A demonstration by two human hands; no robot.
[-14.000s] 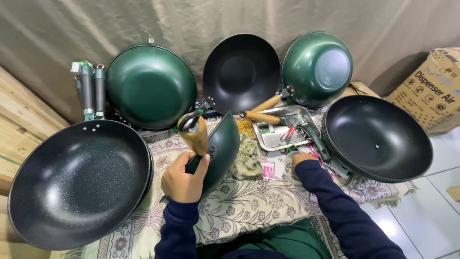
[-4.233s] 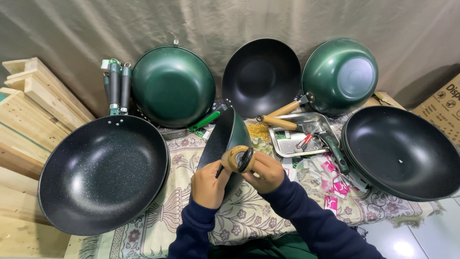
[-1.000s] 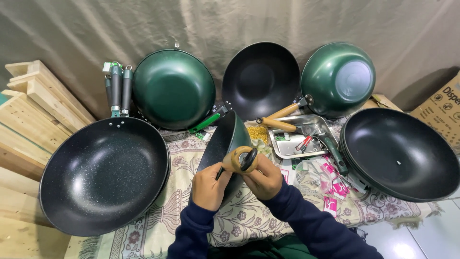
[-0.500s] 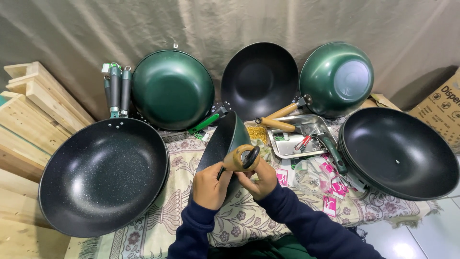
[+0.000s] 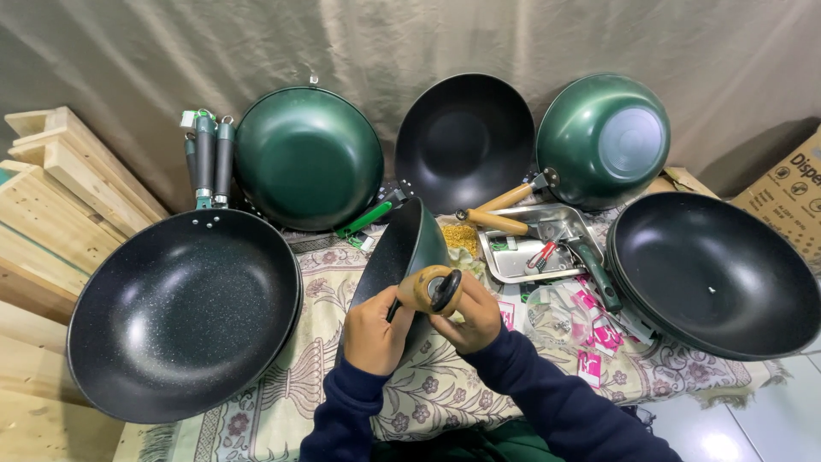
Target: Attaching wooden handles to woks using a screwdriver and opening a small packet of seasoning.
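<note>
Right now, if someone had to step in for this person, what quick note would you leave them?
Left hand steadies the green pan, tilted on edge on the patterned cloth. Right hand grips the wooden handle at the pan's rim. Handle is in place at the pan; whether it is fastened cannot be told. Tools lie in the metal tray just beyond. Around: large black speckled pan to the left, another black pan to the right, three more propped against the curtain.

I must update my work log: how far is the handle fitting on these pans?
Done: the speckled black pan carries a handle. In hand: left hand and right hand hold a wooden handle at the small green pan. Left: loose wooden handles by the steel tray.
</note>
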